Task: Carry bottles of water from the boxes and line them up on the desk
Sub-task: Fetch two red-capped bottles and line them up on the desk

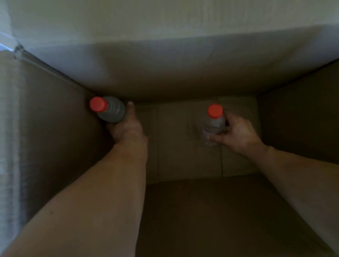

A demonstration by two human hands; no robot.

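With its fingers curled round the body of the left bottle [111, 111], the left hand [125, 126] grips that bottle from the near side; the thumb lies along the bottle's right flank, and the remaining fingers are hidden behind the bottle. This bottle is clear, carries a red cap [98, 104] and leans toward the camera. It sits in the far left corner of the box [315, 111], touching or just beside the left wall; which of the two cannot be told.

The right hand [236, 132] holds the right bottle [213, 125] in the same manner. Thumb and fingers wrap the lower body from the right and near sides, and the red cap [215, 111] stands clear above the grip. This bottle is roughly upright and lies over the right half of the box floor, well apart from the left bottle. Whether either bottle rests on the floor or is lifted off it cannot be told from this view.

Both forearms are bare and reach down into the box from the near edge. The box is brown cardboard, deep, with its floor flaps meeting in visible seams. Its interior is dim. A pale surface [146, 6] fills the view beyond the far wall, and the picture is slightly blurred throughout.
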